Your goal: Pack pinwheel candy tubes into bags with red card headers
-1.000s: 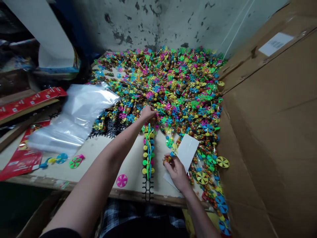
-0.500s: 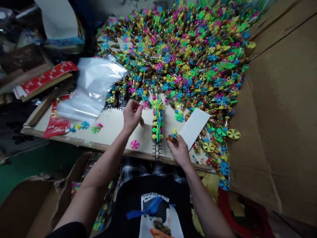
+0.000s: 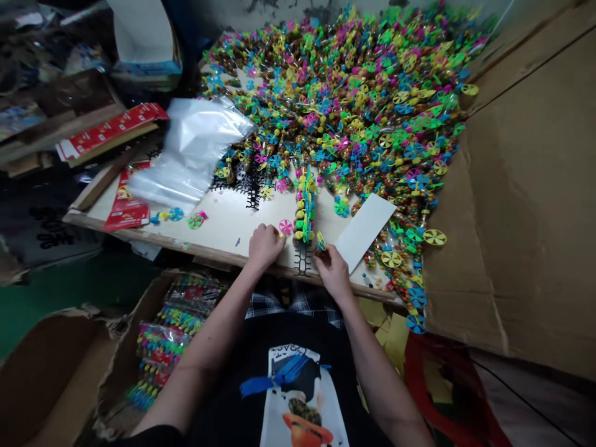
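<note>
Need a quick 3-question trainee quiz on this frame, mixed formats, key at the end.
1. True or false: the left hand and the right hand are both at the near end of the black rack, one on each side.
2. Which lies just right of the rack? A) white card B) clear plastic bags C) red packets
3. Fill in: the loose toy beside the left hand has a ___ pinwheel.

Key: 1 true; 2 A; 3 pink
</note>
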Demonstrator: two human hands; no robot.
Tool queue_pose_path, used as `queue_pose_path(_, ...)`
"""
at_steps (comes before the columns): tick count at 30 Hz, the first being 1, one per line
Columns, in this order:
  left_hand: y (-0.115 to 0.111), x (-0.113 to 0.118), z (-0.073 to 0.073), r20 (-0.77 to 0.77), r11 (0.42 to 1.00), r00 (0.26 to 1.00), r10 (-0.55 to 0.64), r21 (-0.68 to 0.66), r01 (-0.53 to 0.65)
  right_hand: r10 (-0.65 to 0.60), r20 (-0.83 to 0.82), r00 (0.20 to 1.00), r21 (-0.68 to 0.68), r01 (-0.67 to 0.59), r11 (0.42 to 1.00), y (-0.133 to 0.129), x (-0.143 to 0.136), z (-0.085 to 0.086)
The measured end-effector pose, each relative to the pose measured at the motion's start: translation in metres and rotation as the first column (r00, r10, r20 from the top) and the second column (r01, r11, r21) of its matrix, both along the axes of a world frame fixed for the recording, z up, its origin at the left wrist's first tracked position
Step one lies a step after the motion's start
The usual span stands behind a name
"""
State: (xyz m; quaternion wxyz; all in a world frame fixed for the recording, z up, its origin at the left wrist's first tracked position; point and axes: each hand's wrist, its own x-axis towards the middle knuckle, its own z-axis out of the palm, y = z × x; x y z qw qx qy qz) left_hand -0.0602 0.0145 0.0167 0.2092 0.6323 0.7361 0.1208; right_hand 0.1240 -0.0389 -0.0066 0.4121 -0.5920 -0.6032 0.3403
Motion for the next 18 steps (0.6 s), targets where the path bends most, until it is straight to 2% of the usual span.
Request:
queue_pose_path(2,0.001,0.003,0.002,-0.026,0.998,0.999,-0.02,-0.061,0.019,0.01,0.009,1.0,0.012,-0.01,1.0,-0.001,0.0,0.0)
queue_pose_path(4,0.002,0.003,0.003,0.013,0.995,1.0,0.003,-0.098,-0.002,0.015,0.01,1.0,0.02,-0.015,1.0,-0.001,0.0,0.0)
queue_pose_path(6,0.001,0.0,0.005,0.131,0.996,0.99,0.053,-0.082,-0.042,0.015,0.008,1.0,0.026,-0.015,1.0,-0.001,0.0,0.001)
queue_pose_path(8,-0.003,-0.001,0.005,0.322,0.995,0.942,0.095,0.002,-0.101,0.019,0.006,1.0,0.037,-0.019,0.999,-0.001,0.0,0.001)
queue_pose_path(11,-0.016,0.003,0.003,0.601,0.972,0.798,0.049,0.156,-0.177,0.043,0.004,0.999,0.056,-0.043,0.998,0.0,-0.002,0.001)
queue_pose_path(13,-0.026,0.01,-0.001,0.719,0.962,0.695,0.001,0.19,-0.198,0.056,0.014,0.998,0.056,-0.057,0.997,0.001,-0.003,0.0)
queue_pose_path(18,-0.038,0.024,-0.016,0.892,0.984,0.448,0.056,0.026,-0.177,0.059,0.05,0.997,0.026,-0.06,0.998,0.003,-0.003,-0.004)
